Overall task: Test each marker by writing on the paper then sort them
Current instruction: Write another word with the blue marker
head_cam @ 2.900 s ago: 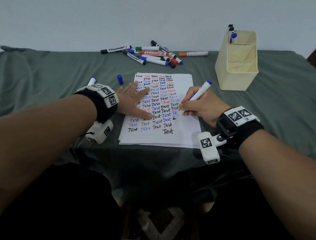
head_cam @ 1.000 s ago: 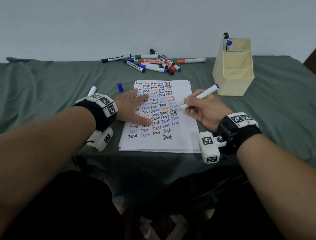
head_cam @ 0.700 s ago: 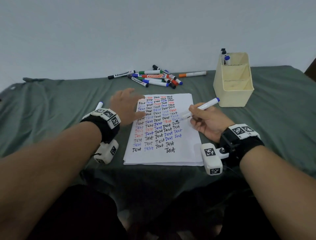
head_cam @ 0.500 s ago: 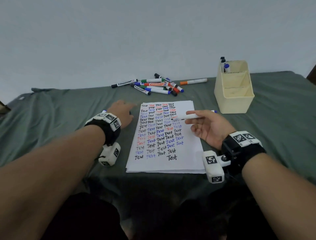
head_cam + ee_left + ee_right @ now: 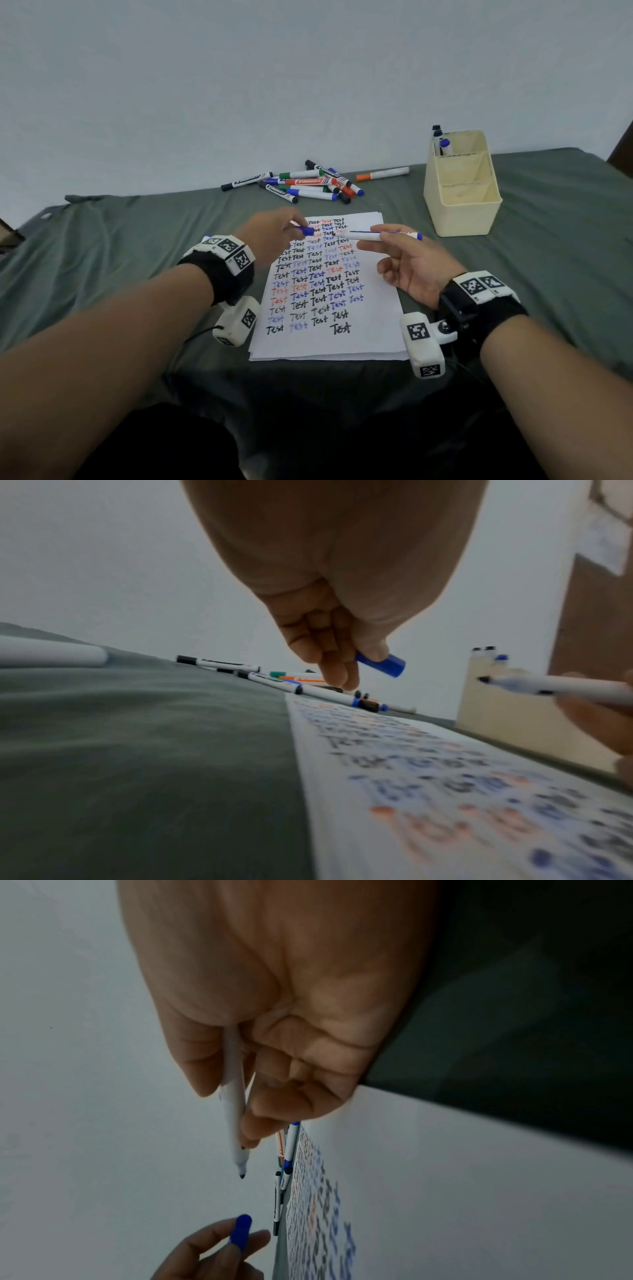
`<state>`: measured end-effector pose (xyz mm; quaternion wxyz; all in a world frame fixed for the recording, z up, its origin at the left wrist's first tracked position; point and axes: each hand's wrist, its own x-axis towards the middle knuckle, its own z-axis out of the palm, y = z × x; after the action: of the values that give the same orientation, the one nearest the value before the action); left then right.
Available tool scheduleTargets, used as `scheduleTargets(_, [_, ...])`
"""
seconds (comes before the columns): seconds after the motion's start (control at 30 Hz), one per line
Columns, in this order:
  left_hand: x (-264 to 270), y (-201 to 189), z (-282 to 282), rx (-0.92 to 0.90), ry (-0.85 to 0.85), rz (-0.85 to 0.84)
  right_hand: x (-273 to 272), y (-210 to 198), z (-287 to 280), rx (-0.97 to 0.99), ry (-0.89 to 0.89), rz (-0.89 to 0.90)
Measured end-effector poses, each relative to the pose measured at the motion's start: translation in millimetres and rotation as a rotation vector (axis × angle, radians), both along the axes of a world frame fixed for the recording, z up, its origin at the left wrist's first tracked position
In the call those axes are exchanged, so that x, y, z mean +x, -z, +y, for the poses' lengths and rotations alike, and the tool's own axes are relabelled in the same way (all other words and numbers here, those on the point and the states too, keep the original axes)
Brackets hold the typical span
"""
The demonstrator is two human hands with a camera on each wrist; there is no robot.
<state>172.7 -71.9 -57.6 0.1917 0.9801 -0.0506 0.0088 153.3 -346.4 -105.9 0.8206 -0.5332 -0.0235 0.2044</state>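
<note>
My right hand (image 5: 404, 260) holds an uncapped white marker (image 5: 380, 235) level above the paper (image 5: 370, 329), its tip pointing left. In the right wrist view the marker (image 5: 234, 1104) lies between thumb and fingers. My left hand (image 5: 274, 236) pinches the blue cap (image 5: 305, 230) just left of the tip; the cap (image 5: 382, 664) faces the marker tip (image 5: 483, 679) with a small gap between them. The paper is filled with rows of "Test" in black, blue and red. A pile of markers (image 5: 308, 185) lies beyond the paper.
A cream divided holder (image 5: 462, 192) stands at the right with a few markers (image 5: 440, 140) in its far compartment. An orange-capped marker (image 5: 382, 174) lies apart from the pile. One white marker (image 5: 51, 651) lies on the green cloth to my left.
My right hand lifted the marker off the paper and turned it level. My left hand left the paper, picked up the blue cap from the cloth and brought it toward the tip.
</note>
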Motion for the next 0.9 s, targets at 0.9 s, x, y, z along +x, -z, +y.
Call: scheduleTargets(0.9, [-19,-3,-38,-0.039,0.201,0.105,3,-6,-5,-0.018,0.036,-0.048])
